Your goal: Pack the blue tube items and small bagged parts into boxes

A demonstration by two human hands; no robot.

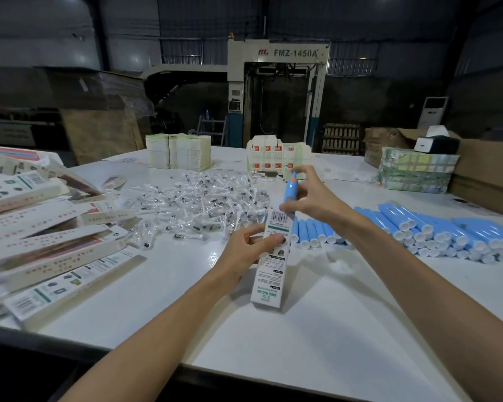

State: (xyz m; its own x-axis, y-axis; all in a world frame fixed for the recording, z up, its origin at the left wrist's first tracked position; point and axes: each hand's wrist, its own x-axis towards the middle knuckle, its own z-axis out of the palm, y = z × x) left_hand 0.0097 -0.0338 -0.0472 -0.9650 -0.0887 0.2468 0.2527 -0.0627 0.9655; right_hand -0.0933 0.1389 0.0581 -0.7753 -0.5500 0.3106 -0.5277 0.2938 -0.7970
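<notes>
tube: blue tube (289, 190) stands partway in the open top of the box (269, 274), orange tip up, lower end hidden inside; both are held above the table (302, 329), mid-frame.
tube handling: looks light and rigid. Smooth glossy plastic cylinder, likely slippery. Take it on the barrel, not the narrow tip.
right hand: right hand (312, 195) grasps the tube's barrel, thumb low near the box mouth, fingers spread toward the tip.
box: long slim white printed carton, barcode near the mouth. Thin card, so probably light and easily crushed; best squeezed on the edges, not the faces.
left hand: left hand (249, 248) grips the box around its upper half, thumb on the printed face.
fit: looks close. My guess is the tube must go in straight or the mouth will snag.
tube stock: stacked blue tubes (436, 233) with white end caps lie on the table to the right. Round, so they may roll.
bagged parts: heap of small clear bags (204, 201) behind the hands. Crinkly film, light, dark bits inside; too small to identify.
filled boxes: same cartons (55, 242) piled loosely on the left.
flat stock: bundles of flat cartons (177, 150) at the far edge.
</notes>
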